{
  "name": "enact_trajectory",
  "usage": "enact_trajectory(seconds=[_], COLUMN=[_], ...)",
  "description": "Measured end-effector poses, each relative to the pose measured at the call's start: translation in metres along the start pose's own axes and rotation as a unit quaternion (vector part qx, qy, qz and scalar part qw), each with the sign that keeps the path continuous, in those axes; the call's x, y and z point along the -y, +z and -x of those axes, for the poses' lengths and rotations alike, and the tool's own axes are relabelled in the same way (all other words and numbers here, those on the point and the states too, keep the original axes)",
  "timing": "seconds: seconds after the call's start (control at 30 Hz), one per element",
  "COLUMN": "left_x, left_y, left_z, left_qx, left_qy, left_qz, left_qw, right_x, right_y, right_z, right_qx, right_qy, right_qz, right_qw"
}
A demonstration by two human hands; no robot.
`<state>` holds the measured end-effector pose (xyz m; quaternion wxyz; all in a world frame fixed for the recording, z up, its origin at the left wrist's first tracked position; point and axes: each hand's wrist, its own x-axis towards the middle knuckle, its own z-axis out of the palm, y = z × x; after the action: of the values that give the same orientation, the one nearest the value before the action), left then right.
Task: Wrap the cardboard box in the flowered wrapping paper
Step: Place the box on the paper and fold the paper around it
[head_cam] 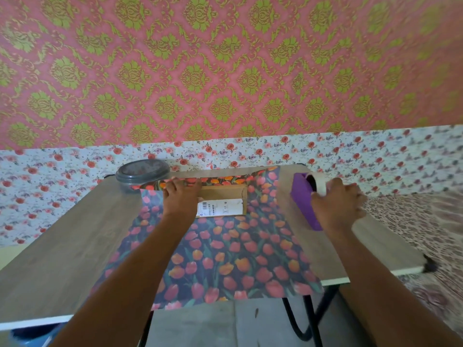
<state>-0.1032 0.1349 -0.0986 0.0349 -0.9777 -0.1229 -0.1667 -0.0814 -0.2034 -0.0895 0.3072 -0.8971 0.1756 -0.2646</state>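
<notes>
Left hand (181,196) lies flat, fingers straight, pressing the far flap of the flowered wrapping paper (225,259) down onto the top of the cardboard box (225,194); it pinches nothing. Right hand (335,206) is on the purple tape dispenser (303,204) just right of the sheet. Its fingers look curled over the white tape roll (320,185), though blur smears them.

We put the box on the far half of the sheet, on the table (62,234).

Progress, as we judge it: early.
- Only the far flap is folded over.
- Most of the box top, with its white label (220,207), is bare.
- The near part of the sheet lies flat and overhangs the near table edge.
- We see no tape on the paper.
- Left to do: tape that flap, bring the near side over, seal the seam, fold both ends.

One container: a round tub with a grey lid (142,171) at the far left, just beside the flap's left end. The lid is on; we cannot tell what is inside.
</notes>
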Motion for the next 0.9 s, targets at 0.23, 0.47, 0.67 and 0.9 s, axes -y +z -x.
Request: enact_trajectory(seconds=[0.23, 0.47, 0.67, 0.9], left_x=[-0.003, -0.004, -0.002, -0.005], left_y=[-0.004, -0.001, 0.0, -0.002], left_z=[0.003, 0.001, 0.001, 0.002], left_qx=[-0.01, -0.006, -0.011, -0.001], left_qy=[0.004, 0.004, 0.007, 0.005], left_qz=[-0.033, -0.034, -0.045, -0.06], left_qw=[0.999, 0.999, 0.999, 0.998], right_x=[-0.031, -0.022, -0.02, -0.025], right_y=[-0.016, -0.014, -0.006, 0.003], right_z=[-0.043, -0.063, -0.056, -0.042], right_qx=[0.237, 0.216, 0.161, 0.05], right_qy=[0.164, 0.185, 0.154, 0.119], right_qz=[-0.253, -0.267, -0.247, -0.247], right_qw=[0.923, 0.921, 0.943, 0.96])
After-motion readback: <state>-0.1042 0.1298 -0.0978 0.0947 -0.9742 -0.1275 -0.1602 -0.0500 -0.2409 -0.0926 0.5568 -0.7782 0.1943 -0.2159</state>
